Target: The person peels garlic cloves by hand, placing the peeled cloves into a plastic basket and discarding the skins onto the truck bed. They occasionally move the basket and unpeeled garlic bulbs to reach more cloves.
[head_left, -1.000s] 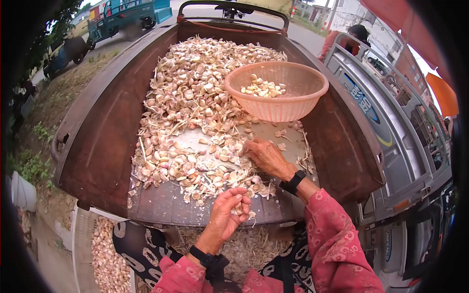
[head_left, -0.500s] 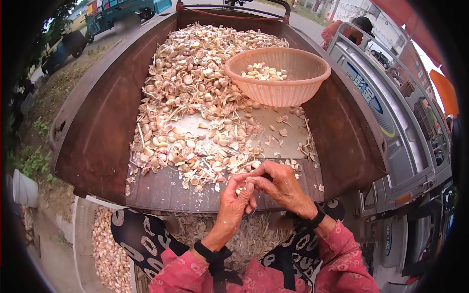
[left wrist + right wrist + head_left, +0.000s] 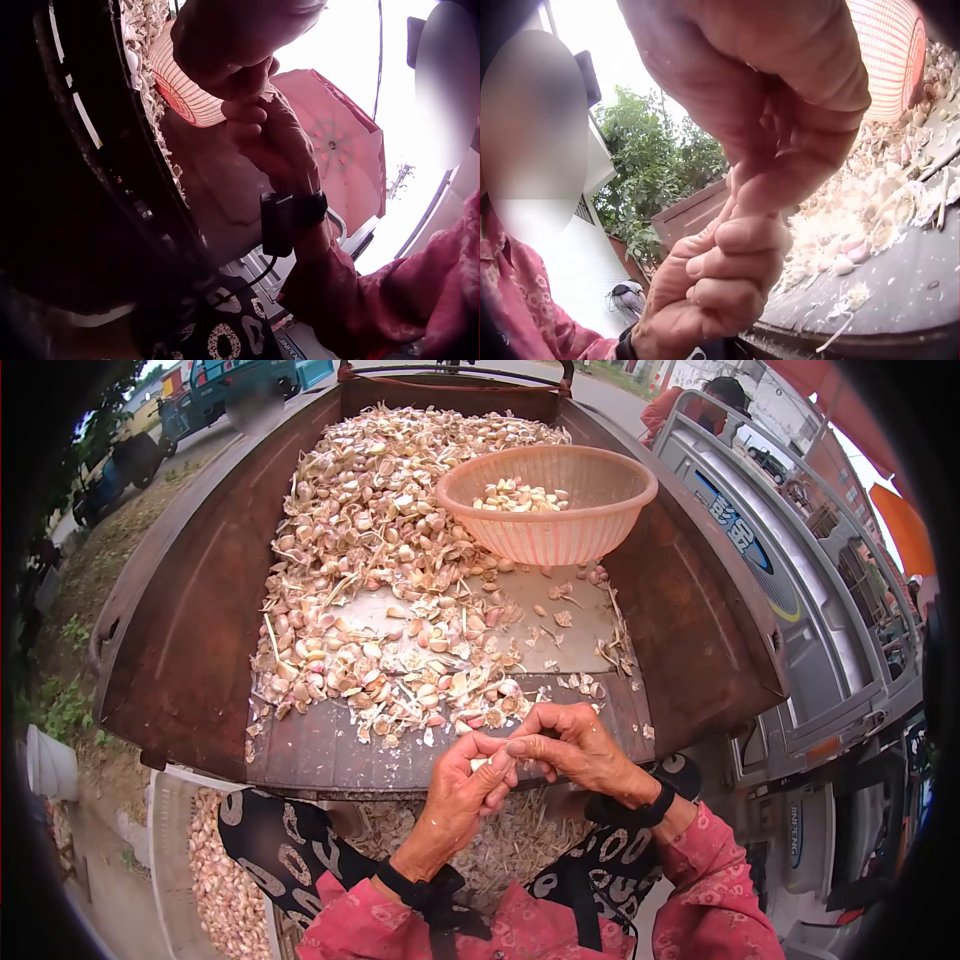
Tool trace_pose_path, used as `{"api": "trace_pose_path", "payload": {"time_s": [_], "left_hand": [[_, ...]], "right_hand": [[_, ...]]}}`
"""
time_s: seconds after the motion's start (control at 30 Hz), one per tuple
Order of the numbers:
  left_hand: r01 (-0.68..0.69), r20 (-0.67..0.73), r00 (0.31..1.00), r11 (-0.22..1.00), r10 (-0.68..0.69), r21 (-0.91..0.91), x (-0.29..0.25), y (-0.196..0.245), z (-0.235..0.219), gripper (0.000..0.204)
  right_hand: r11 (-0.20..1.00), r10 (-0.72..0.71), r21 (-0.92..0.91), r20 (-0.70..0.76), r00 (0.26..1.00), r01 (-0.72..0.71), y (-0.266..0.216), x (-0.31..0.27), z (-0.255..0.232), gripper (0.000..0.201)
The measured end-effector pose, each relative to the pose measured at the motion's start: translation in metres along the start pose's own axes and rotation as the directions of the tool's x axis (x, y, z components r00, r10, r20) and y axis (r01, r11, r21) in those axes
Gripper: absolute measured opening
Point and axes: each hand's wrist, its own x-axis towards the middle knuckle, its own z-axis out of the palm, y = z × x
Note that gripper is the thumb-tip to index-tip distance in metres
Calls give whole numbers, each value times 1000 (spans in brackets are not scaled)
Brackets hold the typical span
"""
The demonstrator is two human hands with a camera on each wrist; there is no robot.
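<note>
Just over the cart's near edge, my two hands meet at the fingertips. My left hand [image 3: 455, 790] curls its fingers around a pale garlic clove [image 3: 479, 764], part of which shows by the thumb. The thumb and forefinger of my right hand [image 3: 580, 748] pinch together right at the left thumb tip, on a garlic clove mostly hidden by the fingers. In the right wrist view the left hand [image 3: 724, 274] has its fingers folded in below the right hand [image 3: 757, 82]. Beyond them spreads a heap of unpeeled garlic [image 3: 380, 510] with loose skins.
A pink plastic basket [image 3: 560, 535] with peeled cloves [image 3: 520, 496] stands on the right of the rusty cart bed [image 3: 690, 630]. Below left, a white crate [image 3: 165, 860] holds more garlic. A grey truck [image 3: 770, 560] stands at the right, with a person [image 3: 690, 410] behind it.
My right hand has come back from the garlic on the cart bed to the left hand, and its fingers now work against the left fingertips. The head view has shifted slightly.
</note>
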Motion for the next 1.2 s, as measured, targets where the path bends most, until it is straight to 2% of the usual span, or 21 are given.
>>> {"api": "trace_pose_path", "payload": {"time_s": [0.1, 0.17, 0.23, 0.3, 0.33, 0.37, 0.4, 0.43, 0.5, 0.53, 0.57, 0.6, 0.63, 0.7, 0.83, 0.9, 1.03, 1.07, 1.1, 1.17, 1.2], "left_hand": [[20, -18, 1000, 1000, -20, -8, 2, 0, -3, 18], [-9, -34, 999, 999, 8, -44, 3, 7, -4, 20], [-37, -11, 999, 998, 36, -56, -3, 22, 3, 19], [-61, 8, 998, 996, 62, -66, -21, 42, 19, 19], [-182, 146, 973, 983, 179, 9, -36, 55, 32, 16], [-308, 288, 917, 949, 277, 66, -51, 67, 45, 13], [-393, 374, 855, 920, 359, 16, -65, 77, 60, 12], [-471, 453, 777, 881, 437, -41, -76, 85, 71, 12], [-325, 806, 543, 944, 238, -59, -75, 115, 64, 17], [-324, 802, 548, 944, 236, -56, -64, 115, 66, 17], [-590, 833, 312, 781, 457, -207, -49, 110, 71, 17], [-762, 808, 16, 530, 589, -372, -42, 106, 73, 16], [-760, 806, 22, 534, 591, -371, -52, 101, 72, 16], [-463, 644, 531, 825, 551, -324, -83, 88, 72, 15], [-418, 766, 470, 875, 439, -245, -68, 104, 74, 13], [-582, 665, 382, 726, 642, -367, -70, 91, 77, 12], [-654, 698, 373, 707, 611, -269, -78, 102, 71, 12], [-649, 568, 589, 755, 575, -92, -86, 100, 69, 13], [-599, 389, 755, 797, 528, 79, -90, 99, 68, 16], [-610, 314, 764, 789, 563, 71, -70, 94, 54, 18], [-512, 265, 827, 859, 496, -12, -62, 91, 39, 18]], "right_hand": [[999, 31, -36, 136, 990, -27, -3, 17, -26, 24], [987, 87, -137, -5, 996, -87, -11, 38, -53, 27], [934, -25, -356, -158, 987, -33, 13, 74, -83, 28], [837, -33, -529, -302, 953, -139, 31, 107, -99, 25], [841, -29, -523, -302, 953, -140, 52, 123, -109, 25], [674, -284, -738, -220, 933, 31, 77, 138, -121, 25], [427, -499, -888, -74, 864, 171, 84, 145, -120, 25], [434, -499, -883, -73, 864, 176, 90, 147, -121, 25], [562, -260, -827, -174, 950, 2, 82, 147, -114, 19], [566, -258, -824, -171, 951, 5, 83, 148, -113, 19], [568, -238, -823, -156, 959, 7, 86, 147, -115, 17], [569, -219, -822, -144, 965, 6, 89, 145, -116, 15], [572, -212, -820, -145, 966, 3, 74, 137, -105, 15], [749, -256, -634, -10, 967, 192, 36, 114, -80, 11], [594, -304, -730, 185, 934, 338, 38, 117, -57, 8], [597, -299, -723, 200, 933, 346, 46, 121, -51, 8], [453, -231, -840, 214, 949, 300, 50, 137, -49, 12], [406, -185, -876, 200, 962, 260, 55, 135, -49, 16], [397, -193, -880, 197, 961, 260, 58, 130, -49, 16], [277, -457, -877, 240, 857, 393, 62, 120, -49, 15], [347, -330, -871, 235, 914, 349, 35, 112, -43, 18]]}}
